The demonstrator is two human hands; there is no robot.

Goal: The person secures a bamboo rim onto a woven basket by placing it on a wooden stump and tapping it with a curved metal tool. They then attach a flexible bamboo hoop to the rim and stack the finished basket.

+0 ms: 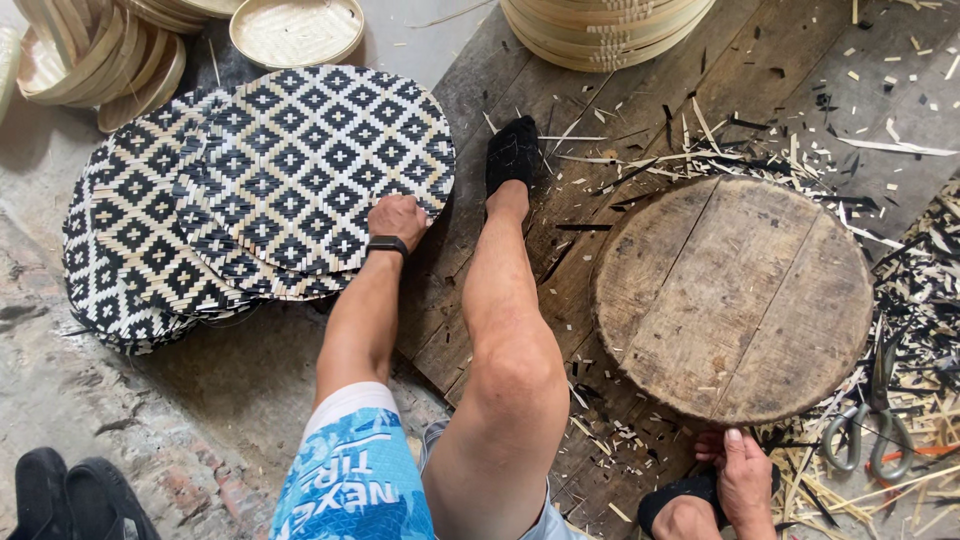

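While the left hand (396,218) closes its grip on the near edge of the top woven mat (318,160), fingers curled over the rim, the right hand (745,478) rests low by the near rim of the round wooden block (735,298); its grip looks loosely closed, holding nothing that shows, and whether it touches the block I cannot tell. Black smartwatch (386,244) on the left wrist. Mat is round, flat, black-and-pale diamond weave, top of a fanned stack of woven mats (130,260) on the concrete floor (220,380), left of the person's bare leg (505,330). Judgement: mat is light, thin, somewhat flexible, likely to bow if lifted from one edge only; the cut rim may be splintery, so pinch the edge flat, or support with a second hand across. Block sits on dark wooden planks (480,300), looks heavy and stiff. Bamboo offcuts (700,140) litter the planks around it. Scissors (868,425) lie just right of the block, near the right hand. Stacked bamboo trays (95,50) top left, more stacked trays (605,30) top centre. Black shoes (70,495) bottom left
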